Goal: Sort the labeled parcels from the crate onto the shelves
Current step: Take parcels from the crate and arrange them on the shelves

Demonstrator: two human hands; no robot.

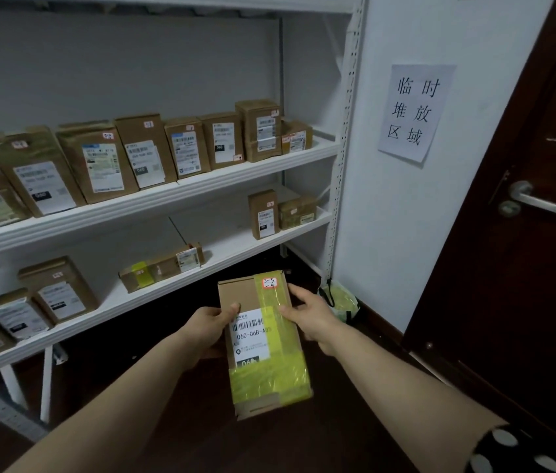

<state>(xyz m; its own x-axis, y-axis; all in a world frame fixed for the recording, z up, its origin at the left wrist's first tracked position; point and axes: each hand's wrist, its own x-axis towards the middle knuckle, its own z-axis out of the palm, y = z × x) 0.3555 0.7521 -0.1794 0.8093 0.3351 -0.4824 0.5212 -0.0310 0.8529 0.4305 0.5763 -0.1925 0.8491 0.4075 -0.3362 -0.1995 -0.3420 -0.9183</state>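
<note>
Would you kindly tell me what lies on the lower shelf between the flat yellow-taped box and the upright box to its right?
Nothing; the head view shows bare lower shelf between the flat yellow-taped box and the upright box.

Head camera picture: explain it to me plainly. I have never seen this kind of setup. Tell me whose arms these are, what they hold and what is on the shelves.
There is no machine here. One camera sits on a person's head and looks forward and down, so the two bare arms are that person's own. The left hand and right hand grip a cardboard parcel by its sides, thumbs on its front. It has yellow tape, a barcode label and a handwritten sticker. Ahead stand white shelves carrying other labelled boxes, most of them upright. On the wall hangs a paper sign, beside a dark door.
</note>
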